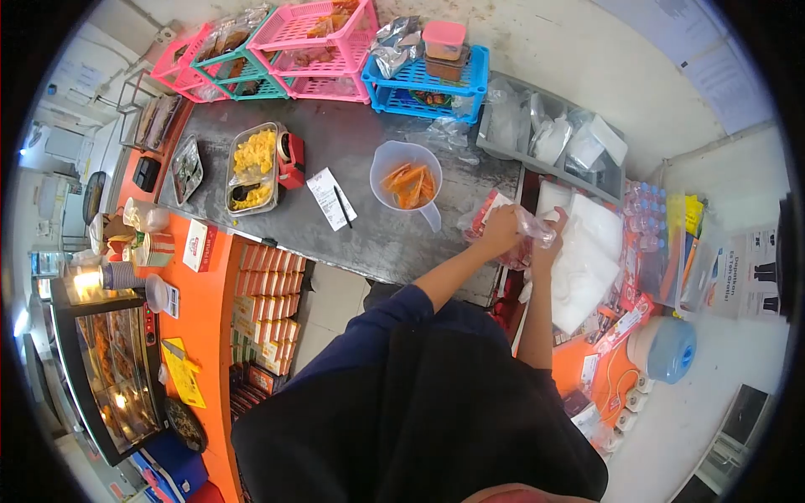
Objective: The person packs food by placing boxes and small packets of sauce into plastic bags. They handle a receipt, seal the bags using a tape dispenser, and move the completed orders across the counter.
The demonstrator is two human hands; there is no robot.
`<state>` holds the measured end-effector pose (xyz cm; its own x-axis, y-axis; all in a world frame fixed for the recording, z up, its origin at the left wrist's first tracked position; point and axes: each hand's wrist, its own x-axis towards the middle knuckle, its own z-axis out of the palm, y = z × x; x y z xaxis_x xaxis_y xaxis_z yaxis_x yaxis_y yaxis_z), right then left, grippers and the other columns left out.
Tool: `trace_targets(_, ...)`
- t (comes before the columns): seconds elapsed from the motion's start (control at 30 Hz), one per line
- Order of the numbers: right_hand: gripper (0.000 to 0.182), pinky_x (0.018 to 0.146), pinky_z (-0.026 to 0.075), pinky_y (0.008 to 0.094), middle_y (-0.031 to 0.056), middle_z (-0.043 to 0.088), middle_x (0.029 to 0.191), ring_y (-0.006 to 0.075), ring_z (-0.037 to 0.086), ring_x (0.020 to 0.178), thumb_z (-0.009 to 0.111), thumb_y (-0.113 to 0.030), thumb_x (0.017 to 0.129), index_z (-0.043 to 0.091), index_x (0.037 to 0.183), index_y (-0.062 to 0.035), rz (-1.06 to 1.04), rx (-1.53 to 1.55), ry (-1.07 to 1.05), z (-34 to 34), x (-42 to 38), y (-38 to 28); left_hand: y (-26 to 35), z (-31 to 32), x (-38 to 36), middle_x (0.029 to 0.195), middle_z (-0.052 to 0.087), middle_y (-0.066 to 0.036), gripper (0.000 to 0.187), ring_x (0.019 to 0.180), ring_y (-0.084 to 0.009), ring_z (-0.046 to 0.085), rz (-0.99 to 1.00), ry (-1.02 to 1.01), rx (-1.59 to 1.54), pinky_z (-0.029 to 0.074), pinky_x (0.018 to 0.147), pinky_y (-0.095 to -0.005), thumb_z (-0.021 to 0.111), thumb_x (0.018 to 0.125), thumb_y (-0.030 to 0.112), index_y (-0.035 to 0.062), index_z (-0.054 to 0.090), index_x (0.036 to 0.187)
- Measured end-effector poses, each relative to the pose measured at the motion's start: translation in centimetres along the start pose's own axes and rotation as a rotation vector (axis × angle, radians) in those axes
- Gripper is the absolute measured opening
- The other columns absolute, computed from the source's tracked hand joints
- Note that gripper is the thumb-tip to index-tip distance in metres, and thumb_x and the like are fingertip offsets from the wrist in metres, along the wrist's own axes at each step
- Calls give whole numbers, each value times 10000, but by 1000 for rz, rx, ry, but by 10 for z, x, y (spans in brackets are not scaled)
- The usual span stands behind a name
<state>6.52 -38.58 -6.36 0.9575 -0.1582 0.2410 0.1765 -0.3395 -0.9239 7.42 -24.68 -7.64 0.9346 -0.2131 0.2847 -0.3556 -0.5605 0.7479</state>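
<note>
My left hand (501, 230) is closed at the right end of the dark counter, beside a red-and-white printed plastic packet. A thin clear plastic bag (533, 226) stretches between it and my right hand (549, 233), whose fingers pinch the bag's other side. Both hands' fingertips are partly hidden by the plastic. To the left of my hands stands a clear measuring jug (406, 158) with its handle toward me; it contains small packets of orange sauce (409, 184).
An order slip (330, 198) with a black pen (343, 206) lies left of the jug, near a tray of yellow food (254, 152). Stacked plastic racks (314, 42) and a grey bin (553, 126) line the wall. White plastic bags (584, 268) are piled at right.
</note>
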Motion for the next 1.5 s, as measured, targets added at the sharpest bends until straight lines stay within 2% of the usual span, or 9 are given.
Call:
trace_targets(0.2, 386, 638, 459, 296, 100, 559, 891, 175, 567, 683, 572, -48, 857, 469, 1229, -24, -157, -255, 332, 16, -14, -123, 2, -110, -81, 1044, 526, -155, 394, 974, -297, 551, -38, 234, -151, 426, 872, -393, 643, 729, -22, 32, 520, 1099)
trace_targets(0.27, 373, 683, 464, 291, 117, 553, 946, 190, 557, 713, 598, -102, 873, 477, 1209, 5, -430, -435, -23, 53, -42, -133, -24, -153, -123, 959, 589, -101, 261, 890, -220, 583, -240, 409, -94, 452, 760, -313, 574, 807, -25, 50, 551, 1056)
trace_targets(0.33, 394, 671, 469, 284, 150, 546, 995, 219, 562, 720, 620, -190, 880, 482, 1197, -2, 109, -40, -344, 110, -73, -149, -90, -167, -176, 920, 607, -66, 181, 848, -174, 585, -525, 589, -104, 454, 735, -288, 543, 831, 4, 48, 569, 1005)
trace_targets(0.47, 516, 516, 475, 311, 176, 594, 831, 225, 608, 579, 660, -260, 861, 450, 1227, 38, 19, -149, -225, 194, -84, -57, -200, -216, -252, 886, 603, -85, 137, 832, -174, 577, -925, 816, -291, 463, 777, -292, 611, 813, 30, 10, 565, 940)
trace_targets(0.73, 504, 455, 482, 297, 129, 621, 624, 173, 632, 504, 663, -277, 867, 473, 1172, 75, 332, -72, -247, 261, -41, -51, -339, -270, -209, 1092, 567, -192, 490, 1028, -351, 567, -1308, 610, 50, 460, 870, -427, 756, 705, 397, 31, 597, 990)
trace_targets(0.9, 405, 448, 478, 256, 111, 629, 829, 171, 641, 554, 655, -294, 874, 541, 1068, 42, 359, 70, -185, 307, 3, -52, -287, -290, -139, 1091, 567, -174, 487, 1038, -346, 564, -1468, 544, 209, 452, 880, -462, 771, 678, 438, 60, 656, 963)
trace_targets(1.1, 323, 489, 442, 265, 87, 536, 909, 155, 541, 895, 647, -234, 874, 538, 1063, 4, 81, -514, 275, 367, -28, -50, -306, -293, -184, 1027, 606, -118, 307, 975, -225, 581, -1037, 651, -503, 454, 844, -330, 692, 804, 209, 30, 601, 1036)
trace_targets(1.23, 183, 467, 391, 246, 5, 535, 740, 90, 537, 614, 621, -229, 890, 578, 997, -87, 510, 298, -564, 467, -75, -139, -225, -396, -211, 1060, 587, -70, 283, 993, -141, 550, -596, 825, -738, 429, 877, -295, 543, 911, 58, 6, 462, 1176)
trace_targets(1.5, 225, 539, 486, 234, -36, 609, 778, 65, 550, 630, 738, -298, 795, 646, 936, -148, 868, 278, -850, 582, -79, -153, -225, -509, -322, 1042, 604, -89, 239, 945, -130, 568, -758, 1127, -747, 450, 821, -288, 536, 918, 49, 18, 463, 1143)
